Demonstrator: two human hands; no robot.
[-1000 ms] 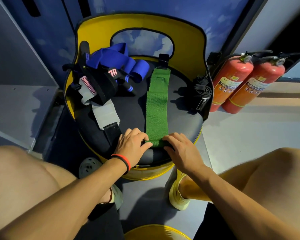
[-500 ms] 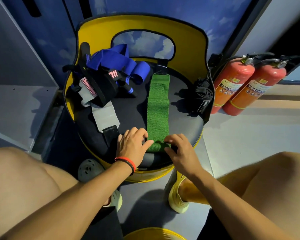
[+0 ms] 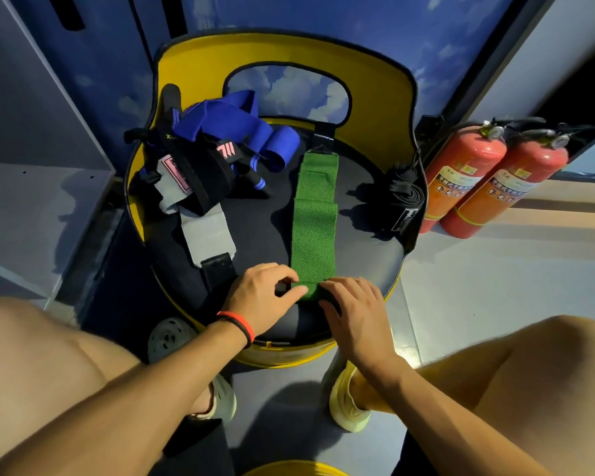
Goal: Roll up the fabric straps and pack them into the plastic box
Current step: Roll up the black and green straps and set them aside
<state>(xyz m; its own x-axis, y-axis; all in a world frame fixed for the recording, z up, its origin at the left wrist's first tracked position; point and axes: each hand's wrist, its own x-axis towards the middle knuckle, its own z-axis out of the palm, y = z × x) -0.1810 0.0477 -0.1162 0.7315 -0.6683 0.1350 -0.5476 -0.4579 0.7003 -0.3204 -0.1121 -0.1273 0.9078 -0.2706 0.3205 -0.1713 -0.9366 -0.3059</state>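
Both hands are working the near end of the long woven green fabric strap [image 3: 314,231], which is lying flat and straight along the round black padded seat of the yellow chair [image 3: 364,242], running from about 12 o'clock down to 6 o'clock. The left hand [image 3: 262,297] is pinching the left edge of the started roll between thumb and curled fingers, while the right hand [image 3: 354,305] is pressing its fingertips down on the right edge, thumb tucked toward the roll; neither is clenched tight, both grasping the strap. Holding both edges at once is probably keeping the roll square, so it is not coning sideways as it travels toward 12 o'clock. The strap is showing a coarse, grippy weave, a stitched patch near its far end and a black tab [image 3: 324,134] beyond it, draped up the chair back. At 10 o'clock a loose heap is waiting: a crumpled blue fabric strap [image 3: 227,127], a black wrap with a pink logo [image 3: 203,166] and a grey strap with a black end [image 3: 205,231] trailing toward 8 o'clock. At 3 o'clock a black strap already wound into a roll [image 3: 406,187] is leaning against the chair's rim, seemingly parked aside. No plastic box is in view. Two red fire extinguishers [image 3: 495,180] are standing well off to the right.
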